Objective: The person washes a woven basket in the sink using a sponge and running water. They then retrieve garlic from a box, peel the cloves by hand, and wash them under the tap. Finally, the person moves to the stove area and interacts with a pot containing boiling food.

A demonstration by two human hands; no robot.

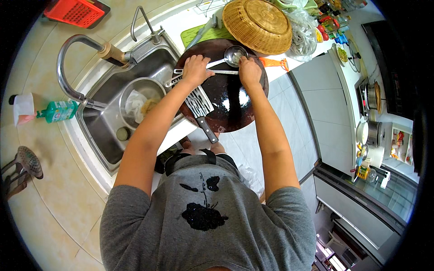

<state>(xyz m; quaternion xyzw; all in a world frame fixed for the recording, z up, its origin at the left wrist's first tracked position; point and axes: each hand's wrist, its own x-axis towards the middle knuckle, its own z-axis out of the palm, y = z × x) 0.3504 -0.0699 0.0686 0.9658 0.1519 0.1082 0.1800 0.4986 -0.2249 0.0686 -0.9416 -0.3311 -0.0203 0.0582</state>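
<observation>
My left hand (195,71) is over the handle of a steel ladle (234,57), its thumb beside a second long metal utensil handle (223,71). At the ladle's bowl, my right hand (250,72) has its fingertips on the rim. The second utensil's far end is hidden by my right hand. Beneath them is a dark round board (234,113) with a wet shine. A cleaver (200,103) lies on its left side, black handle sticking out over the near edge towards me.
Left is a steel sink (98,135) with a faucet (62,67) and a metal bowl (149,83) holding something whitish. A wicker basket (257,25), a green mat (188,35) and an orange peeler (276,63) border the board. A green bottle (61,111) stands beside the sink.
</observation>
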